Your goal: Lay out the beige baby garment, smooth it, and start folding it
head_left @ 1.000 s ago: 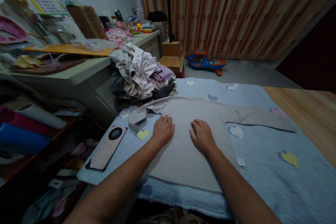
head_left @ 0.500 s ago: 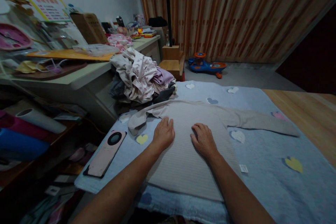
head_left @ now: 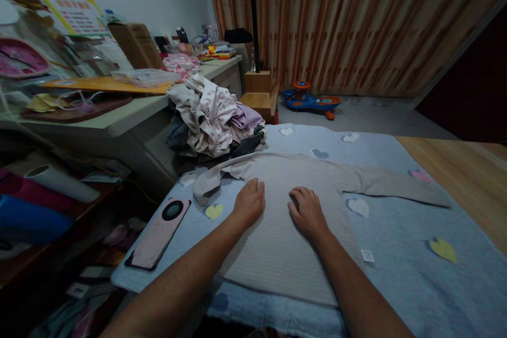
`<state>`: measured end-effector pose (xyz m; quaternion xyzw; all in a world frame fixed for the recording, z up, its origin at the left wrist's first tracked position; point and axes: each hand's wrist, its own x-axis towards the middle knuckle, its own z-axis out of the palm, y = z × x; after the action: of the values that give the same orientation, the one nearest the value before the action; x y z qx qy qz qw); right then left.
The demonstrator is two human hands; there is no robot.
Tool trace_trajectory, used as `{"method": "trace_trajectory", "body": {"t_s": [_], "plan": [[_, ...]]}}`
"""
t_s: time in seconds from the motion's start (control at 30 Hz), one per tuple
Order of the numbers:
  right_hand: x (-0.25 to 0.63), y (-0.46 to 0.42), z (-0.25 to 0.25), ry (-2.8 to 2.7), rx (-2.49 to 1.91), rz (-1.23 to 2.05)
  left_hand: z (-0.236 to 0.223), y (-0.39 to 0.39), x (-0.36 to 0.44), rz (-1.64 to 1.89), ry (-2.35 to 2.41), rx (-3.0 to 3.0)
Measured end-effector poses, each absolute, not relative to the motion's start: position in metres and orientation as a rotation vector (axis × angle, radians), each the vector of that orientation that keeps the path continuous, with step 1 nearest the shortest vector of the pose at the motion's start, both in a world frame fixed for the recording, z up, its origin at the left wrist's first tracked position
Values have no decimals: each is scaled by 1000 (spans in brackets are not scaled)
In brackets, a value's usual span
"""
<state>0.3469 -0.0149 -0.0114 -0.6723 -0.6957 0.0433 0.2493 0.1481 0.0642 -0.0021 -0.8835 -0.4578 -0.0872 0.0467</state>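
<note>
A pale ribbed long-sleeved top (head_left: 285, 232) lies spread flat on a light blue blanket (head_left: 404, 253) with heart shapes. My left hand (head_left: 249, 202) rests palm down on the top's left side, fingers stretched out and close together. My right hand (head_left: 307, 210) lies flat on the top just to the right, fingers extended. Both hands hold nothing. The top's right sleeve (head_left: 396, 185) stretches out to the right; its left sleeve (head_left: 214, 177) bends toward a pile of crumpled clothes (head_left: 214, 116).
A pink phone (head_left: 158, 232) lies on the blanket's left edge. A cluttered desk (head_left: 119, 105) stands at the left, with rolls (head_left: 59, 182) below it. Bare wooden tabletop (head_left: 467, 169) shows at the right. A toy ride-on car (head_left: 311, 99) sits by the curtain.
The view has shifted slightly. Both hands have stayed flat on the top, with the left hand's fingers stretching a little further forward.
</note>
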Motion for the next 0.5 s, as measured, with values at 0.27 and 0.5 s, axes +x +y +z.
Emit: {"method": "trace_trajectory", "body": {"t_s": [0.27, 0.5], "plan": [[348, -14, -12, -1887, -1816, 150, 6, 71, 176, -239, -1563, -2614], [351, -12, -17, -1791, -1877, 24, -15, 98, 191, -313, -1291, -2915]]}}
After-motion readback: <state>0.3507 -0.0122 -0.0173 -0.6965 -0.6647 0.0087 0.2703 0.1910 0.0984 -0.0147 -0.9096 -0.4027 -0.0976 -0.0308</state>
